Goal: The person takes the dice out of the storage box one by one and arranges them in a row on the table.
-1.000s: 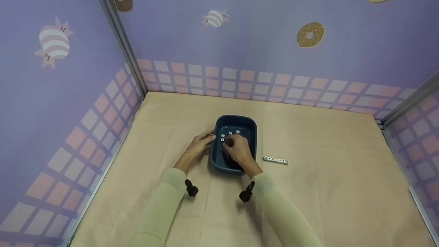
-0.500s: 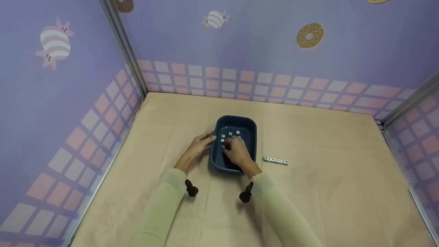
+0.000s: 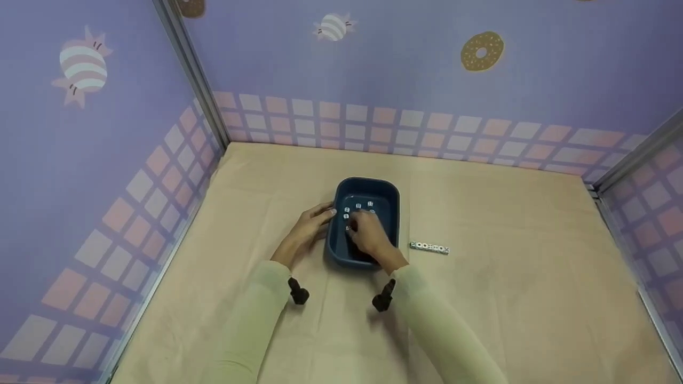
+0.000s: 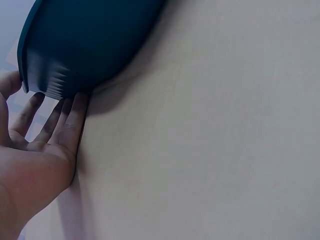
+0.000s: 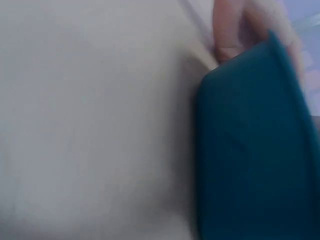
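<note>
Since a second ago the right hand (image 3: 368, 233) has shifted only slightly inside the tray (image 3: 367, 185), its fingertips a little nearer the person; the left hand (image 3: 309, 225) has kept its place. The tray is deep blue, round-cornered and high-sided, upright on the worktop (image 3: 507, 266). Small white dice (image 3: 358, 206) with dark pips lie scattered on its floor towards the far end, two of them close together near the left wall, and a white speck shows by the right thumb. The right hand's fingers are curled; whether they pinch a die I cannot tell. The left hand's fingers are spread, resting against the tray's outer left wall, thumb at the rim. The right hand covers the tray's middle. Right of the tray, a straight row of dice (image 3: 429, 247) lies on the worktop. Purple walls (image 3: 405, 58) with pink and white squares stand behind.
</note>
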Available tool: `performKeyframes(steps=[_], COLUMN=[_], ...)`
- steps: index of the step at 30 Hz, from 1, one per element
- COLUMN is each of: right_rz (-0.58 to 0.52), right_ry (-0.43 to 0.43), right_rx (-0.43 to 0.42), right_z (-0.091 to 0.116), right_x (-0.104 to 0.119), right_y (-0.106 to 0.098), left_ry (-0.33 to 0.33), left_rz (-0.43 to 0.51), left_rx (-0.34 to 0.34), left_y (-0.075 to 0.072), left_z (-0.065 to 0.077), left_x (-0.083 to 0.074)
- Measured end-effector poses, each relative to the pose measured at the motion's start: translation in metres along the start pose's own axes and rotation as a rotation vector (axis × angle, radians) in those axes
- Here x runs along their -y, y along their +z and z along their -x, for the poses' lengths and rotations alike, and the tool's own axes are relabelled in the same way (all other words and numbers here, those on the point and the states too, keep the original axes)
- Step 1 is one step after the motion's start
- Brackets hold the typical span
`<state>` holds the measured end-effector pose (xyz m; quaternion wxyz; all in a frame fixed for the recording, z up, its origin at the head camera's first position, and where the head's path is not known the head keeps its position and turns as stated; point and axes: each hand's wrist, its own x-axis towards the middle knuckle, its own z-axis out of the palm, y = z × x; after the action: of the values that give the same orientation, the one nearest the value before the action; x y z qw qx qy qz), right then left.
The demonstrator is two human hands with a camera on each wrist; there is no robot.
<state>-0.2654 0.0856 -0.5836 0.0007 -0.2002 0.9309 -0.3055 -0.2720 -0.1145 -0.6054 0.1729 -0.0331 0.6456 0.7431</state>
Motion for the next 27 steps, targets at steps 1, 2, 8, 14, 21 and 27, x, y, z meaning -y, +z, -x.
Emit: performKeyframes(steps=[1,2,8,14,21,27], right_rz=[-0.018,-0.043,-0.187,-0.195,-0.148,-0.115], right_ry=[-0.009,-0.016,-0.144,-0.165,-0.085,0.004], right_rx=[-0.009,-0.019,0.015,-0.022,-0.135,-0.113], right_z=[0.001,0.001,0.009,0.035,0.083,0.115], right_x=[0.000,0.001,-0.001,-0.029,-0.099,-0.145], right_y=[-0.003,-0.008,-0.055,-0.112,-0.146,-0.149], left_ry=[0.001,0.002,0.000,-0.003,-0.023,-0.024], left_rz=[0.000,-0.001,0.008,-0.004,-0.037,-0.004], left_rx=[0.003,0.005,-0.005,-0.014,0.006,0.019], left_y=[-0.001,-0.001,-0.008,-0.008,-0.005,-0.002], left_z=[0.000,0.001,0.002,0.003,0.002,0.001], left_x=[0.001,0.001,0.002,0.000,-0.001,-0.001])
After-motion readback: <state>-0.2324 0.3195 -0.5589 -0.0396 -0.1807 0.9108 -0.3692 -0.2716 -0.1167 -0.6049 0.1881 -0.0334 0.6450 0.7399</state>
